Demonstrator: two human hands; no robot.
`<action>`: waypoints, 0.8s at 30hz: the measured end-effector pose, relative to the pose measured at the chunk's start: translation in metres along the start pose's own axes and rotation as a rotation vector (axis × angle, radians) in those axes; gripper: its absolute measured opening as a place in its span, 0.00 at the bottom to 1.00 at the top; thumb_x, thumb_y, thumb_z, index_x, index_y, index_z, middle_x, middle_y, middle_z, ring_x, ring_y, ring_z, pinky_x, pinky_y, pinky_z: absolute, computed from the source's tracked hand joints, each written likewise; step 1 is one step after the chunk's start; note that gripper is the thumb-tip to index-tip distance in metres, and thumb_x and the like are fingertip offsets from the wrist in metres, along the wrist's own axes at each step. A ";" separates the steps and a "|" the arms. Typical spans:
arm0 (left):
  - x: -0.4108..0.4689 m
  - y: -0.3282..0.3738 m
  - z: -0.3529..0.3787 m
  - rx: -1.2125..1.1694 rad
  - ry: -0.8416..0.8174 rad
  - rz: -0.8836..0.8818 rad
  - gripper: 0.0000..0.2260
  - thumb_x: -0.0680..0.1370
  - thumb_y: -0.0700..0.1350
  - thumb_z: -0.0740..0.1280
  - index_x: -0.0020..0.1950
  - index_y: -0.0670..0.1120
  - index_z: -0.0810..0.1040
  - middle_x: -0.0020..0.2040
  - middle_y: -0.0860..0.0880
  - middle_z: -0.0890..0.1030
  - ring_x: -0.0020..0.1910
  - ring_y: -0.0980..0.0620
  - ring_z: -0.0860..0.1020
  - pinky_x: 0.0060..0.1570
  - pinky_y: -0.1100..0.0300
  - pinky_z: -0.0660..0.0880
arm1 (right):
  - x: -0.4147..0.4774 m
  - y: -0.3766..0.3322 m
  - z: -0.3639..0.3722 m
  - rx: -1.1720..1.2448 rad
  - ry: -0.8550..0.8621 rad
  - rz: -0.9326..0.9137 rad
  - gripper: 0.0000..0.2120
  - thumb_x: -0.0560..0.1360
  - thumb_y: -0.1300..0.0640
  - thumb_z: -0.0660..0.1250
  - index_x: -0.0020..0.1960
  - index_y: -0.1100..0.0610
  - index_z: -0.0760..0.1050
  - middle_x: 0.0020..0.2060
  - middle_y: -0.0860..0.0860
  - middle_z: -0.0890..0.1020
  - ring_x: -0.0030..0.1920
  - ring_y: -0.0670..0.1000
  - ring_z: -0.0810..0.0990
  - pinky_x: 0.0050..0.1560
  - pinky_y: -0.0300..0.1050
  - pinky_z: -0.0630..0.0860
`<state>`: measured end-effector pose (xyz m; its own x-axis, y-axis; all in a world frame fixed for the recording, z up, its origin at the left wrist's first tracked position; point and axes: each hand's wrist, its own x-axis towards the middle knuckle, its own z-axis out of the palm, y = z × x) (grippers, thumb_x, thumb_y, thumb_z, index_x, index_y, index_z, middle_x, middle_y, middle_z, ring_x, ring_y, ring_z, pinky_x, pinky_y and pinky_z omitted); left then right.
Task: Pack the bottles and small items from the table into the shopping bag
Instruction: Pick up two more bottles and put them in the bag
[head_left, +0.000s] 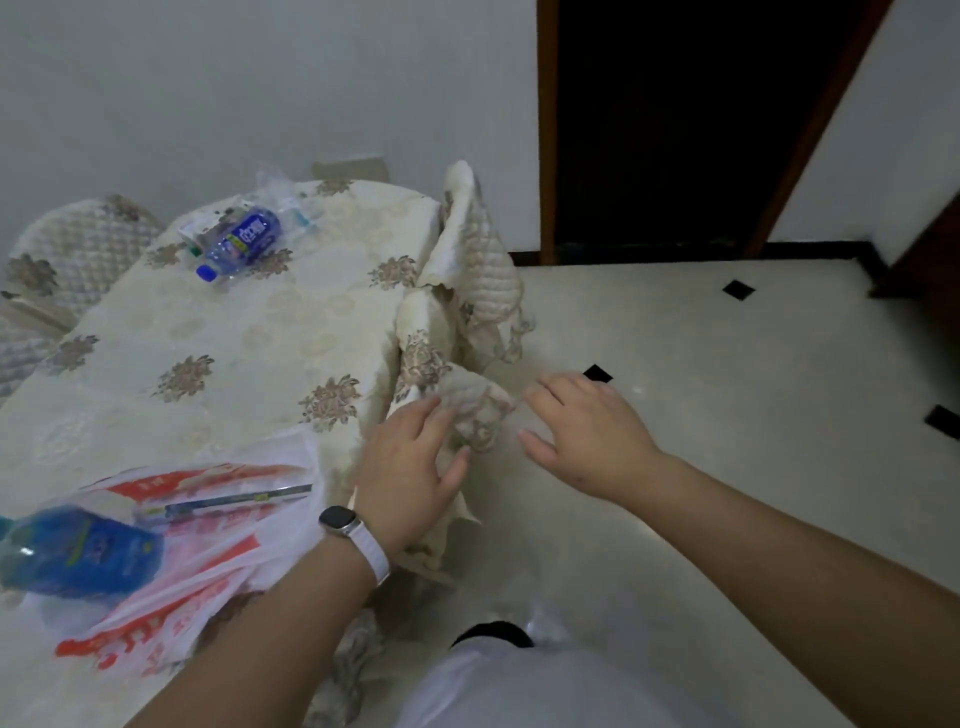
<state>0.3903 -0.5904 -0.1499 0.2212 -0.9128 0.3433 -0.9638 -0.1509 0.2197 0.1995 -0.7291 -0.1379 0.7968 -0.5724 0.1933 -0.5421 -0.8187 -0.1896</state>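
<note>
Both empty and loose-fingered, left hand (410, 467) touching, right hand (587, 441) beside: flatten bunched cream quilted tablecloth corner (480, 415) mid-frame gently.

A home dining room: floral tablecloth (218, 332), quilted chair (78, 249), tiled floor (727, 415)

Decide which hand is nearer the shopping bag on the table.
Left. The left hand is at the corner of the table, just right of the bag; the right hand is farther right, past the table's edge, over the floor.
</note>
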 end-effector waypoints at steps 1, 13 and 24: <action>0.012 0.006 0.007 -0.004 0.001 0.035 0.19 0.75 0.50 0.70 0.63 0.43 0.79 0.62 0.41 0.79 0.60 0.41 0.77 0.59 0.47 0.75 | -0.001 0.010 -0.001 -0.012 0.010 0.022 0.25 0.74 0.40 0.57 0.58 0.57 0.77 0.54 0.56 0.80 0.53 0.59 0.79 0.48 0.52 0.76; 0.198 0.036 0.108 -0.069 0.061 0.357 0.19 0.75 0.51 0.69 0.63 0.44 0.79 0.62 0.42 0.79 0.60 0.40 0.77 0.57 0.47 0.73 | 0.068 0.147 -0.009 -0.162 0.033 0.200 0.25 0.75 0.42 0.59 0.61 0.57 0.78 0.60 0.57 0.80 0.58 0.59 0.79 0.53 0.53 0.76; 0.384 0.006 0.165 -0.143 0.026 0.425 0.20 0.77 0.53 0.64 0.64 0.44 0.79 0.63 0.42 0.79 0.63 0.40 0.76 0.61 0.45 0.73 | 0.209 0.244 -0.012 -0.253 0.003 0.273 0.25 0.76 0.41 0.57 0.63 0.56 0.77 0.62 0.56 0.79 0.61 0.57 0.77 0.57 0.52 0.73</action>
<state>0.4446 -1.0045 -0.1676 -0.1844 -0.8723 0.4529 -0.9402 0.2909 0.1775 0.2307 -1.0492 -0.1319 0.6130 -0.7712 0.1718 -0.7838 -0.6209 0.0091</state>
